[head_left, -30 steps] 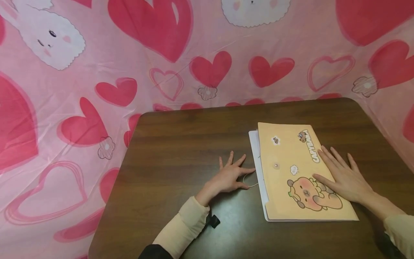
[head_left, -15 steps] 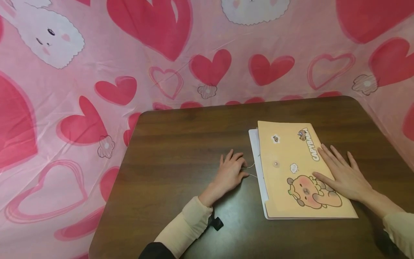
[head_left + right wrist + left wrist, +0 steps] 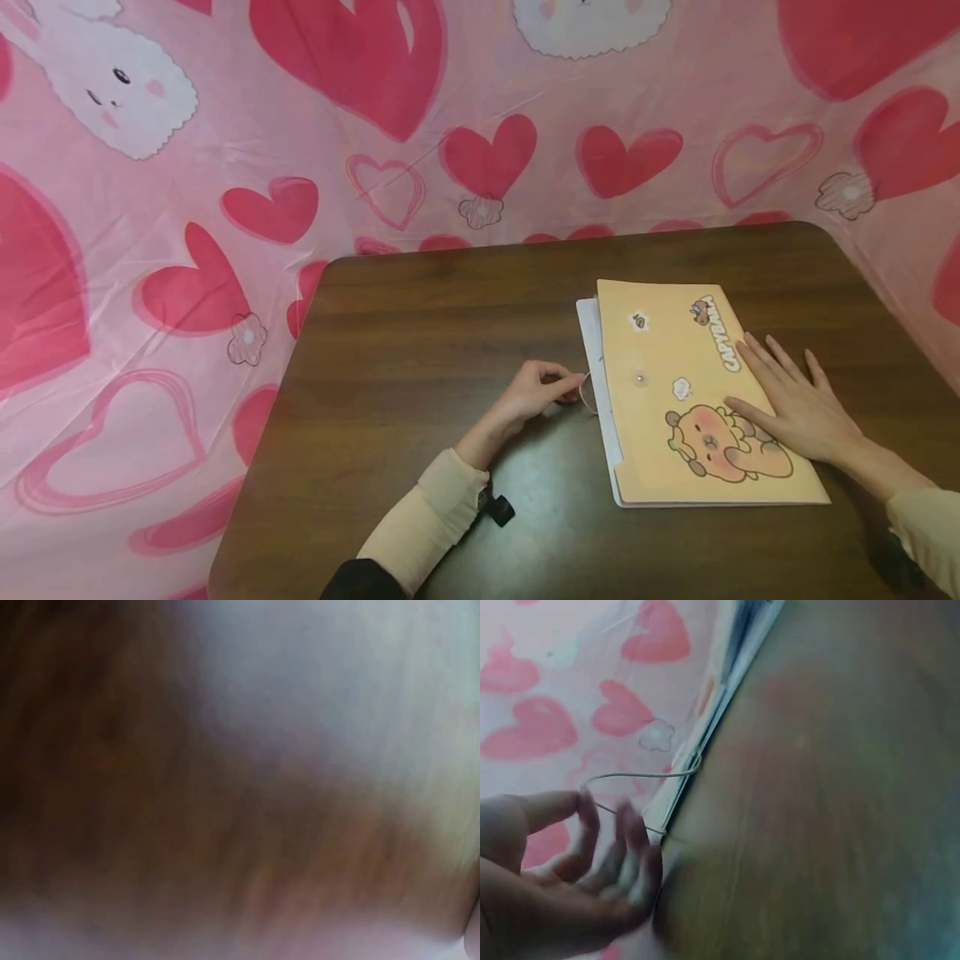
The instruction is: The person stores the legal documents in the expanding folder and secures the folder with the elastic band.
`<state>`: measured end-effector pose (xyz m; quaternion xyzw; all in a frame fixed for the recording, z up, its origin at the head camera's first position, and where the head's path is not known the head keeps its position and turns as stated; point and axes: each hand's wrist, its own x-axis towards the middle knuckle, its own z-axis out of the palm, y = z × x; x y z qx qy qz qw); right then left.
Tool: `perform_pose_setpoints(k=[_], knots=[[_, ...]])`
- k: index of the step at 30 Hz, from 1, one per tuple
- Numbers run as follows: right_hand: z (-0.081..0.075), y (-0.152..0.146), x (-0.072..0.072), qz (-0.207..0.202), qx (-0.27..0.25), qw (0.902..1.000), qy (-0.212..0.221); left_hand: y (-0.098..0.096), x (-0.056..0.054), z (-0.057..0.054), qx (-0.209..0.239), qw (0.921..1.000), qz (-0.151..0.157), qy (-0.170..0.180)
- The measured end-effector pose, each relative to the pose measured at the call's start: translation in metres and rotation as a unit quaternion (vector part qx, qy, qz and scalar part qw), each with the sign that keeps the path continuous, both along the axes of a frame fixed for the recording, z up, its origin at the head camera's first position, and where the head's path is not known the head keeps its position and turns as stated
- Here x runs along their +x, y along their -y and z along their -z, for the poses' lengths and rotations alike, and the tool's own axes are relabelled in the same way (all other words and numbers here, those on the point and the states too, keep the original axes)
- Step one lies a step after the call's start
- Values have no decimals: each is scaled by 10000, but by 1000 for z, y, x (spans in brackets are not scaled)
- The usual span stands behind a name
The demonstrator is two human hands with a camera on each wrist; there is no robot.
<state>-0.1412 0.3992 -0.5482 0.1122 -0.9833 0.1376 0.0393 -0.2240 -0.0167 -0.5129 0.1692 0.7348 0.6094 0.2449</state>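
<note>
A yellow folder (image 3: 652,467) printed with a capybara and the word CAPYBARA lies on the brown table. Its white inner flap (image 3: 589,321) sticks out along the left side. From that side comes a thin elastic cord (image 3: 641,775) in a loop, and my left hand (image 3: 536,392) pinches it between thumb and index finger. In the left wrist view the cord is drawn out from the folder's edge to the fingertips. My right hand (image 3: 806,412) rests flat on the folder's right part, fingers spread. A small round button (image 3: 640,379) sits on the cover near the left.
The wooden table (image 3: 420,333) has rounded far corners. Behind it hangs a pink cloth (image 3: 637,92) with hearts and rabbit faces. A small black piece (image 3: 500,510) is strapped at the left sleeve. The right wrist view is too blurred to read.
My left hand's spread fingers have drawn in and now pinch the cord loop, with the fingertips closer to the folder's edge. My right hand and the folder stay in place.
</note>
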Motion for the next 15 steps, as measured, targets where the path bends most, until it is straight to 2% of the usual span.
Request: perform_pose_setpoints(k=[1,3,5,7,9,11,13,15], knots=[[0,0,0,-1,0,10000,-9,1,1,-5,406,9970,37,656],[0,1,-1,-8,-5,10000,-14,0,1,-7,1034,9813,197,1611],[0,2,-2,-15,-12,10000,-16,-1,2,-8,1383,9649,471,2183],[0,3,-2,-20,-19,10000,-14,-3,4,-6,1477,9571,704,2391],[1,3,-2,-24,-12,10000,-14,-6,6,-4,1449,9571,774,2388],[1,2,-1,-11,-22,10000,-13,-9,8,-2,1365,9656,663,2110],[1,1,-1,-10,-34,10000,-24,-13,9,-3,1202,9785,458,1612],[0,-1,0,-3,-55,10000,-32,-18,9,-5,892,9922,268,832]])
